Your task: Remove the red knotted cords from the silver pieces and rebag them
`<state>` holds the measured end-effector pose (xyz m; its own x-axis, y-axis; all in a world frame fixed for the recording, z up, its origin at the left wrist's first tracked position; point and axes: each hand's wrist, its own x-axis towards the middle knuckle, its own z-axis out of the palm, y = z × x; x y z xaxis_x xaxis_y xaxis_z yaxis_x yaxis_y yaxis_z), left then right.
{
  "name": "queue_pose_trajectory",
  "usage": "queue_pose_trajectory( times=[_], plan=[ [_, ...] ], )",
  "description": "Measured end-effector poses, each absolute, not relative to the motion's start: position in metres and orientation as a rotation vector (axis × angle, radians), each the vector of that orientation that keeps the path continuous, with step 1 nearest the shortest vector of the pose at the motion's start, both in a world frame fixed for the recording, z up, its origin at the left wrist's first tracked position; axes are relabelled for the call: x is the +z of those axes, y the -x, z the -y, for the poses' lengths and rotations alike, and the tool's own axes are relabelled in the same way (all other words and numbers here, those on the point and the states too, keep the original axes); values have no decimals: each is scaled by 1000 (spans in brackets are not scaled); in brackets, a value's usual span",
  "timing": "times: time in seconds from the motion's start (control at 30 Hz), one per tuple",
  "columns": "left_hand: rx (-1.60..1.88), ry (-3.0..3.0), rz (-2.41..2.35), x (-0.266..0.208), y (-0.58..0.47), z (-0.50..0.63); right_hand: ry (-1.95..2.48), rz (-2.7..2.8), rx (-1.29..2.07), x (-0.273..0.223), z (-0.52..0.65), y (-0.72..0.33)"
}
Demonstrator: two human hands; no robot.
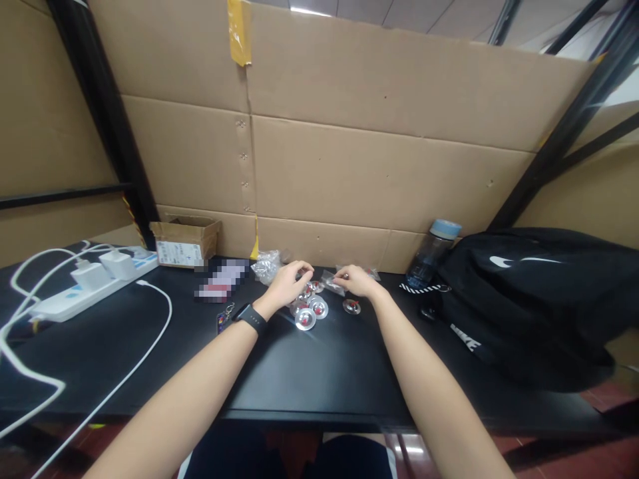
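My left hand (288,285), with a black watch (251,318) on its wrist, hovers at the upper left of a pile of shiny round discs with red centres (305,319). Its fingers are loosely bent and apart, and I see nothing held in them. Between my hands is a small clear plastic bag (331,283), its right end pinched by the fingers of my right hand (357,281). A single disc (352,307) lies apart from the pile, just below my right hand. Behind my left hand is a crumpled clear plastic bag (267,266).
At the left stand a white power strip (94,286) with cables and an open cardboard box (182,243). A blurred-out flat item (223,279) and a keychain (223,320) lie nearby. A bottle (432,253) and black backpack (529,299) stand right. Cardboard walls the black table (319,379).
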<state>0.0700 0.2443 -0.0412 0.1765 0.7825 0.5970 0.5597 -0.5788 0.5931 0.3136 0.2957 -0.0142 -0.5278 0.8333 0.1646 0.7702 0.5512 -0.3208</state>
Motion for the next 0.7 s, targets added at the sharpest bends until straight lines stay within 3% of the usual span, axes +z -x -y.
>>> queue_pose_trajectory(
  times=[0.33,0.53,0.7],
  plan=[
    [1585,-1700,-996,-34,-101,-231,786,2413,523,34,-258,-307],
    [1157,-1752,-804,-43,-94,-232,834,2186,709,29,-260,-300],
    [1241,-1896,-941,-47,-92,-234,842,1939,768,21,-259,-290]
  ],
)
